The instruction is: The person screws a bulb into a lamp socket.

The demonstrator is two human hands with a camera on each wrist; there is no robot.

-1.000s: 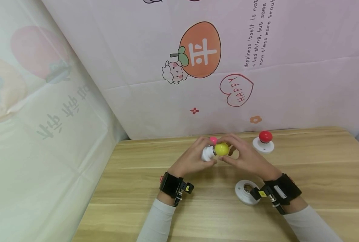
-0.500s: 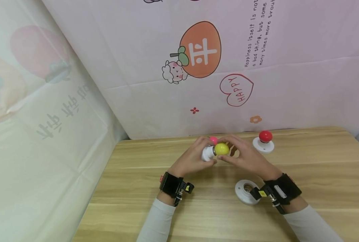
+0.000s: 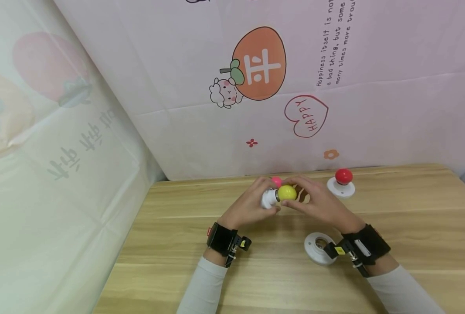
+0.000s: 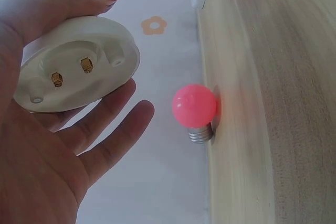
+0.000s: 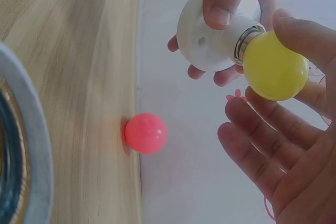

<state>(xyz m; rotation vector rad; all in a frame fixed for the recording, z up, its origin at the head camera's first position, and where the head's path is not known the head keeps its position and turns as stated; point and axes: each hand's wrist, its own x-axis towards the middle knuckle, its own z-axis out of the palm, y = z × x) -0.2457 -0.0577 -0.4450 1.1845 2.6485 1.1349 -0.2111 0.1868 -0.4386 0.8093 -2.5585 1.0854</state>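
My left hand (image 3: 251, 205) grips a white lamp socket (image 5: 207, 38) by its round base, thumb on one face and fingers behind. The socket's underside, with two brass contacts, shows in the left wrist view. A yellow light bulb (image 5: 275, 66) sits in the socket's mouth, a band of its metal screw base still visible. Thumb and forefinger of my right hand (image 3: 320, 207) pinch the yellow bulb, while its other fingers are spread beneath in the right wrist view. Both things are held up off the table.
Just behind the hands a pink bulb (image 4: 194, 106) lies loose on the wooden table (image 3: 169, 244). At the back right a red bulb (image 3: 344, 176) stands in another white socket (image 3: 341, 189). A bulbless socket (image 3: 313, 250) lies below my right wrist. A printed cloth (image 3: 201, 139) hangs behind.
The fingers of my right hand have shifted slightly around the yellow bulb. My left hand and the socket stay in place.
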